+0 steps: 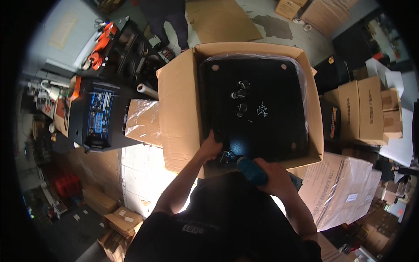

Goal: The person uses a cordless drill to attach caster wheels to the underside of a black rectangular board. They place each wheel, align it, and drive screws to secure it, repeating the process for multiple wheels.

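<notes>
Head view: our right hand (273, 172) grips a teal power drill (252, 170), aimed at a shiny black caster (225, 156) on the flat black panel (275, 91); our left hand (211, 146), grip unclear in shadow, perhaps steadies it.

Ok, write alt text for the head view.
A bare right-hand grip points a teal drill at a caster on a black panel inside an open cardboard box, the left-hand grip beside the caster. Three loose casters and screws lie on the panel.
</notes>
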Demonstrator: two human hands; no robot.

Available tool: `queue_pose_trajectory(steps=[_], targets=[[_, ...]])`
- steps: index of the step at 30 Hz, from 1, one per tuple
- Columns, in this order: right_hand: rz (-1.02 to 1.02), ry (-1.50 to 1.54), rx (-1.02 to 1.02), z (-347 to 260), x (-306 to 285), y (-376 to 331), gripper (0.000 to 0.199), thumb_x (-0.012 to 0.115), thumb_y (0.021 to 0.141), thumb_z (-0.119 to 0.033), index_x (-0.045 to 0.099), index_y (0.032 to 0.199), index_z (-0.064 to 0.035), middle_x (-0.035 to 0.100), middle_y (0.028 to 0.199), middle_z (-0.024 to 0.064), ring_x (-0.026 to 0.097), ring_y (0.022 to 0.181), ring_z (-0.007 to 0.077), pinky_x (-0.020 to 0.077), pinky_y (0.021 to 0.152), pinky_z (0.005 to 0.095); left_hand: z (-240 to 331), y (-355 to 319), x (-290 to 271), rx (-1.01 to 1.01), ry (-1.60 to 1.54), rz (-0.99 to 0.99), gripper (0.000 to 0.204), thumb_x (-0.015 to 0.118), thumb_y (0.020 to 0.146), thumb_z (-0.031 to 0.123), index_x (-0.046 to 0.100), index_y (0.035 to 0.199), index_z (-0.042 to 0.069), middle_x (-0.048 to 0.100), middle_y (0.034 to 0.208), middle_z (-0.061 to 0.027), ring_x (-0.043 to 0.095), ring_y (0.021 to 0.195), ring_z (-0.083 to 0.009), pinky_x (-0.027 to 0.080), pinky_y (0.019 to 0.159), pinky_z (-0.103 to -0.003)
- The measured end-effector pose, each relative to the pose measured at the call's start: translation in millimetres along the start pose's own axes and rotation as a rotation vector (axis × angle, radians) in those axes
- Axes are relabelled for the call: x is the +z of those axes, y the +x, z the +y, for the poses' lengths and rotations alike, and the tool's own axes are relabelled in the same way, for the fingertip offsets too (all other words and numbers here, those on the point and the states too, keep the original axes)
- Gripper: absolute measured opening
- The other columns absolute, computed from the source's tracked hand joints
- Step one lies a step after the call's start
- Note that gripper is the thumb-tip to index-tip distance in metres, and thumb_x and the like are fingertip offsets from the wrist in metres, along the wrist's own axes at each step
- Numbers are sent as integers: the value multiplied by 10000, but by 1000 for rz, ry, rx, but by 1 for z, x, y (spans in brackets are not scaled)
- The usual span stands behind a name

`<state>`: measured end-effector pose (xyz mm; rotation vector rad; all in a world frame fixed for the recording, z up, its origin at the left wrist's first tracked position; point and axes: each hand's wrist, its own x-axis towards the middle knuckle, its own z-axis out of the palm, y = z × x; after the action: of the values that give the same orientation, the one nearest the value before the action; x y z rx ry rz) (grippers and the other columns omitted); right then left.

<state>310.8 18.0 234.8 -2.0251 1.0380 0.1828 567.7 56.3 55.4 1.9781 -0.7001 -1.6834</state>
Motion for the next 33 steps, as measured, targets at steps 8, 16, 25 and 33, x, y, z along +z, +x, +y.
queue_pose_trajectory(steps=[8, 16, 25, 33], targets=[[33, -51, 0, 8, 16, -4, 554, 824, 721, -202, 586, 1212, -104, 726, 968, 186, 722, 950, 409, 574, 827, 524, -48, 5, 4, -66, -160, -117, 932, 599, 877, 21, 131, 1683, 29, 656, 779, -115, 591, 573, -174, 485, 469, -328], [55, -117, -24, -3, 20, -12, 478, 794, 747, -204, 612, 1161, -51, 722, 982, 168, 736, 940, 384, 589, 830, 495, -5, 50, 7, 215, 144, -223, 529, 663, 1010, 189, 523, 1493, 25, 711, 943, -111, 648, 684, -140, 553, 597, -296], [77, -75, 71, -16, 24, -31, 663, 821, 732, -206, 554, 1313, -28, 713, 1023, 177, 740, 913, 388, 597, 789, 486, -5, 66, 25, 115, 160, -415, 336, 633, 1058, 263, 698, 1273, 13, 765, 968, -113, 711, 808, -159, 570, 674, -281], [168, 53, 111, -16, 31, -38, 696, 825, 754, -228, 545, 1365, -48, 720, 1063, 166, 743, 956, 382, 596, 823, 479, -37, 109, 18, -20, -275, -524, 281, 653, 1035, 185, 704, 1231, -10, 718, 863, -55, 696, 824, -153, 552, 705, -300]])
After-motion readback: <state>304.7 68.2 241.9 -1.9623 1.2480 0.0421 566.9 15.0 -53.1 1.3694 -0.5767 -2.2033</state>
